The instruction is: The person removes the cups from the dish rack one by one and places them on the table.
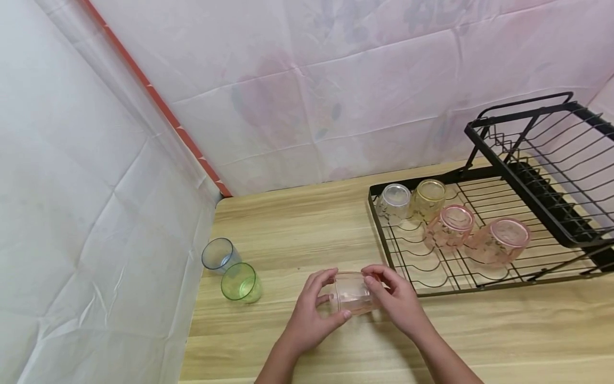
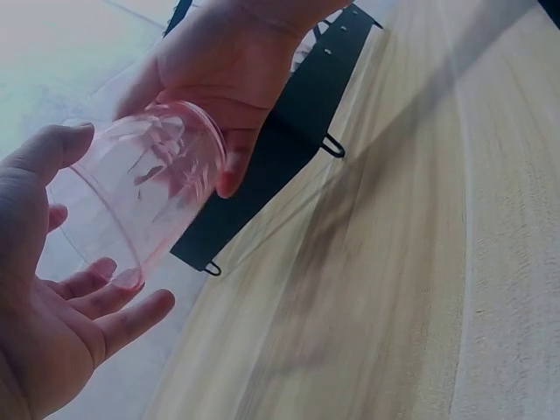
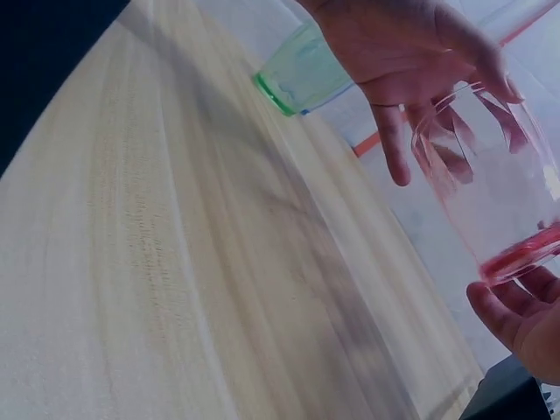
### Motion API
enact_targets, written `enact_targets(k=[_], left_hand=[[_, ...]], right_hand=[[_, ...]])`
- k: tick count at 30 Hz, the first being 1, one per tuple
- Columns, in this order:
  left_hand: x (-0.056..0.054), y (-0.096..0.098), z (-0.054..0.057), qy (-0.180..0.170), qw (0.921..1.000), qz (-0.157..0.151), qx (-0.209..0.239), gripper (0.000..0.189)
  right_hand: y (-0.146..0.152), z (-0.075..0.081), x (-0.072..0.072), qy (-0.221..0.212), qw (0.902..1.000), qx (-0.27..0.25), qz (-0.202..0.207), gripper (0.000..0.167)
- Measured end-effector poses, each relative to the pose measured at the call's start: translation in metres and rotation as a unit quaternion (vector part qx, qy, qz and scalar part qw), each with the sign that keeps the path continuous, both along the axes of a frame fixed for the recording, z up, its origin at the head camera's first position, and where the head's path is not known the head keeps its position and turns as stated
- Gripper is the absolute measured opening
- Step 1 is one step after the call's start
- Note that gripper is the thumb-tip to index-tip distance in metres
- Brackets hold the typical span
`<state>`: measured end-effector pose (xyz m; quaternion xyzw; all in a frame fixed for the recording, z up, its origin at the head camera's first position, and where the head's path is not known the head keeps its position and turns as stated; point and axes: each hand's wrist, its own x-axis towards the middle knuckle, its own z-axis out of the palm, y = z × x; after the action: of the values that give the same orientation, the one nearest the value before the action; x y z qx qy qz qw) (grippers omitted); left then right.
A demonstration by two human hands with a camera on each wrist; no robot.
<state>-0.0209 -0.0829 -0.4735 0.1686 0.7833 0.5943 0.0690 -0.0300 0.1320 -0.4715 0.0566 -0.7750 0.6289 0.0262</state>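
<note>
Pink tumbler [image 1: 354,293] stretches sideways, mouth leftward, fingers [image 1: 325,277] of both hands [image 1: 309,320] [image 1: 402,304] gripping it.

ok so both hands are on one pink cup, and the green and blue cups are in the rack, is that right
Not quite: the head view shows the green cup and blue cup on the table, left of the rack. Left hand and right hand are indeed on one pink cup.

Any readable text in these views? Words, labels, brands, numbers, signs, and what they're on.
Readable text: none.
Back sheet, upper right in head view: faint letter-like marks, too blurred to read.
Held pink glass, green glass, blue glass, dish rack: none visible.
</note>
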Motion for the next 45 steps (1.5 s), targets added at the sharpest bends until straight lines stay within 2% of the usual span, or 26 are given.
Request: enact_targets(k=[6, 10, 15, 19, 26, 33, 36, 39, 45], left_hand=[[-0.002, -0.004, -0.001, 0.055, 0.9975, 0.018, -0.041, 0.065], [-0.003, -0.005, -0.003, 0.074, 0.9932, 0.04, -0.08, 0.066], [-0.005, -0.008, -0.005, 0.111, 0.9824, 0.071, -0.132, 0.066], [-0.007, -0.012, -0.008, 0.115, 0.9754, 0.096, -0.162, 0.066], [-0.015, -0.021, -0.015, 0.116, 0.9671, 0.14, -0.178, 0.065], [-0.026, -0.033, -0.018, 0.105, 0.9632, 0.16, -0.189, 0.063], [-0.03, -0.038, -0.018, 0.097, 0.9631, 0.163, -0.191, 0.062], [-0.034, -0.042, -0.019, 0.09, 0.9619, 0.169, -0.195, 0.062], [-0.041, -0.047, -0.018, 0.101, 0.9499, 0.19, -0.226, 0.065]], right_hand=[[0.001, -0.001, 0.0, 0.003, 0.9994, 0.03, -0.016, 0.017], [0.002, 0.0, 0.0, 0.0, 0.9989, 0.038, -0.026, 0.018], [0.004, 0.002, 0.0, 0.004, 0.9981, 0.052, -0.033, 0.018], [0.007, 0.005, -0.001, 0.032, 0.9963, 0.066, -0.045, 0.018], [0.015, 0.008, -0.003, 0.07, 0.9932, 0.063, -0.069, 0.018], [0.026, 0.01, -0.006, 0.112, 0.9874, 0.064, -0.093, 0.018], [0.034, 0.011, -0.008, 0.128, 0.9818, 0.08, -0.115, 0.017], [0.045, 0.011, -0.01, 0.146, 0.9711, 0.117, -0.149, 0.017], [0.067, 0.013, -0.016, 0.212, 0.9382, 0.175, -0.21, 0.02]])
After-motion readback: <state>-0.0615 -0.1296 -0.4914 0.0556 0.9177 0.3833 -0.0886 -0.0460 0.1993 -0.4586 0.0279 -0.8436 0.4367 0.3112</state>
